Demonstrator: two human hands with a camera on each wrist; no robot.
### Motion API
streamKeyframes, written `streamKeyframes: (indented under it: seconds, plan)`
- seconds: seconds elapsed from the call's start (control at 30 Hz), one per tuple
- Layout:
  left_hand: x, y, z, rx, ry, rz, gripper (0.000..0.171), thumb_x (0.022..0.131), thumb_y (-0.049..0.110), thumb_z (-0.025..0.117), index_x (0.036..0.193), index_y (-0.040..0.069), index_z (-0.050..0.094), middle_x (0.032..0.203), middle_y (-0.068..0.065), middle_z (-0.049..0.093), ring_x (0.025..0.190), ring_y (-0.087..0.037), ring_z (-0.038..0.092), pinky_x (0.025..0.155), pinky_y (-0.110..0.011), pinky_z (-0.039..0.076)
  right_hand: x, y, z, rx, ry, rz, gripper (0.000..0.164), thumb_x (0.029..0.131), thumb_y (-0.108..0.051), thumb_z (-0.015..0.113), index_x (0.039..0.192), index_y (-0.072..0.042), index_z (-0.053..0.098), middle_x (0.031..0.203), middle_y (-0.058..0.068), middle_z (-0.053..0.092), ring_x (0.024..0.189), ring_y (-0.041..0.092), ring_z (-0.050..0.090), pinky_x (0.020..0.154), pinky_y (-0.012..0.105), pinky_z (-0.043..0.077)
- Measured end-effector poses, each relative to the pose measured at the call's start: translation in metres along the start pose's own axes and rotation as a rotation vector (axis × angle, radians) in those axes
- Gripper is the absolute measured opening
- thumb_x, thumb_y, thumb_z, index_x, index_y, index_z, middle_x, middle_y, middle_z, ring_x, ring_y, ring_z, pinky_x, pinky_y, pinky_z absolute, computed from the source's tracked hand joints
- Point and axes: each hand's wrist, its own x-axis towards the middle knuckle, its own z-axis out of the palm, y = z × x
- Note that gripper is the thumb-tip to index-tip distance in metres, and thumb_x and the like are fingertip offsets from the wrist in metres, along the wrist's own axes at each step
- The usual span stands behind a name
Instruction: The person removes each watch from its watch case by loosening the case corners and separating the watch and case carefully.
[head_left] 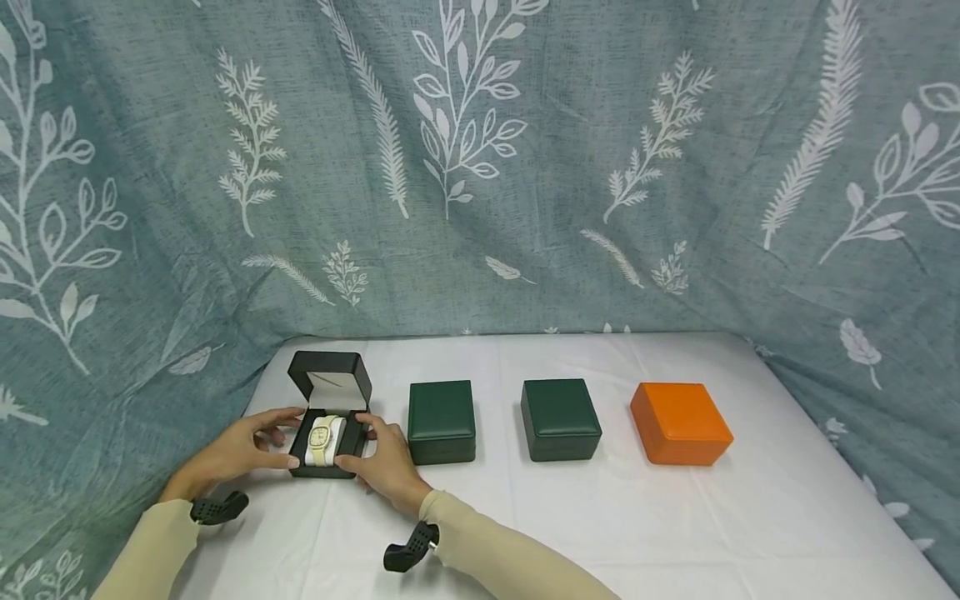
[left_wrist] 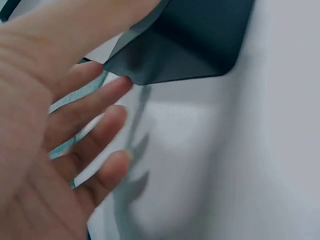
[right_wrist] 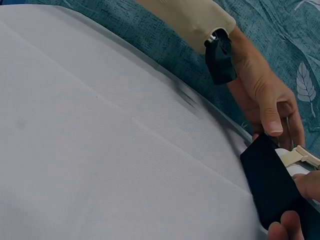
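1. By my judgement, the step in hand is handling the open watch box [head_left: 352, 433]: its lid [head_left: 326, 362] is standing raised at the back, and the watch [head_left: 320, 437] is sitting inside the base on a white cushion [head_left: 339, 432].
2. The right hand [head_left: 390, 467] is gripping the watch box at its right side, the thumb reaching over the rim and the fingers pressing the outer wall.
3. The left hand [head_left: 238, 446] is touching the left side of the watch box, its thumb resting at the near corner and its other fingers spreading apart; the left wrist view is cutting off the thumb tip, so I cannot tell whether this hand is pinching or merely steadying.
4. The next move, I judge, is calling for a flat, steady base, with fingertips keeping clear of the watch and the lid's hinge side.
5. The watch box is showing smooth, dark walls with softened corners; the lid is showing a pale lining.
6. The watch is curving its pale yellow strap over the cushion, its case looking squarish with rounded edges.
7. Right of the watch box, a green box [head_left: 442, 421], a second green box [head_left: 561, 419] and, farthest, an orange box [head_left: 681, 423] are standing closed, all looking leathery.
8. Beneath the watch box, a white cloth [head_left: 525, 533] is showing faint creases; beyond it, a leaf-printed blue-green curtain [head_left: 570, 167] is hanging.
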Motion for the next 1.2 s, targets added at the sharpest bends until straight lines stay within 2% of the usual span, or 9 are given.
streamKeyframes:
  seconds: [0.07,0.17,0.4,0.5,0.7,0.8,0.97,1.2]
  plan:
    - [-0.001,0.002,0.001,0.004,0.042,0.000,0.080,0.083,0.031,0.089,0.151,0.012,0.052,0.129,-0.014,0.062,0.102,-0.028,0.055,0.079,-0.030,0.050,0.000,0.000,0.000,0.000,0.001,0.001,0.071,0.086,-0.018,0.086,0.149,-0.022,0.052,0.124,0.005,0.049,0.053,0.008,0.055,0.048,0.023,0.046]
    - [-0.002,0.006,0.003,0.014,0.057,0.009,0.077,0.082,0.033,0.089,0.148,0.013,0.056,0.122,-0.011,0.062,0.098,-0.029,0.054,0.078,-0.030,0.049,0.000,0.000,0.000,-0.001,-0.001,-0.002,0.071,0.086,-0.019,0.086,0.149,-0.022,0.052,0.124,0.006,0.049,0.053,0.008,0.055,0.047,0.022,0.046]
    - [0.001,0.014,0.007,0.023,-0.010,0.044,0.076,0.081,0.029,0.090,0.147,0.013,0.056,0.120,-0.014,0.052,0.095,-0.027,0.050,0.075,-0.032,0.049,0.000,0.001,0.000,-0.014,-0.007,0.005,0.070,0.087,-0.021,0.085,0.149,-0.023,0.053,0.124,0.005,0.050,0.054,0.008,0.056,0.049,0.022,0.047]
    - [0.004,0.014,0.006,0.046,-0.040,0.066,0.076,0.083,0.027,0.089,0.149,0.011,0.054,0.119,-0.015,0.051,0.097,-0.026,0.050,0.076,-0.034,0.050,-0.001,0.002,0.000,-0.015,-0.007,0.004,0.069,0.087,-0.020,0.085,0.148,-0.023,0.053,0.124,0.005,0.049,0.055,0.008,0.056,0.050,0.023,0.047]
    - [0.008,0.016,0.004,0.095,-0.084,0.066,0.076,0.087,0.027,0.085,0.152,0.011,0.051,0.116,-0.014,0.052,0.099,-0.026,0.054,0.082,-0.041,0.050,0.000,0.002,-0.001,-0.017,-0.005,0.002,0.070,0.087,-0.021,0.085,0.148,-0.023,0.052,0.125,0.005,0.049,0.054,0.008,0.055,0.049,0.023,0.047]
    - [0.010,0.016,0.003,0.129,-0.087,0.057,0.074,0.088,0.030,0.084,0.152,0.013,0.052,0.113,-0.013,0.053,0.098,-0.025,0.055,0.082,-0.042,0.049,0.000,0.001,-0.002,-0.019,-0.005,0.002,0.070,0.087,-0.021,0.085,0.149,-0.023,0.052,0.125,0.005,0.049,0.054,0.008,0.055,0.049,0.023,0.047]
    - [0.014,0.019,0.001,0.173,-0.098,0.071,0.076,0.086,0.031,0.085,0.151,0.007,0.053,0.108,-0.014,0.051,0.093,-0.026,0.055,0.078,-0.041,0.047,0.000,0.001,-0.002,-0.009,-0.008,0.000,0.069,0.087,-0.021,0.085,0.148,-0.023,0.052,0.125,0.005,0.049,0.054,0.008,0.055,0.049,0.023,0.047]
    - [0.015,0.024,-0.001,0.266,-0.091,0.127,0.079,0.084,0.036,0.086,0.147,0.000,0.055,0.106,-0.010,0.052,0.091,-0.022,0.052,0.077,-0.036,0.047,0.000,0.002,-0.002,-0.013,-0.010,-0.002,0.070,0.087,-0.021,0.085,0.149,-0.024,0.052,0.125,0.004,0.049,0.054,0.009,0.057,0.048,0.023,0.048]
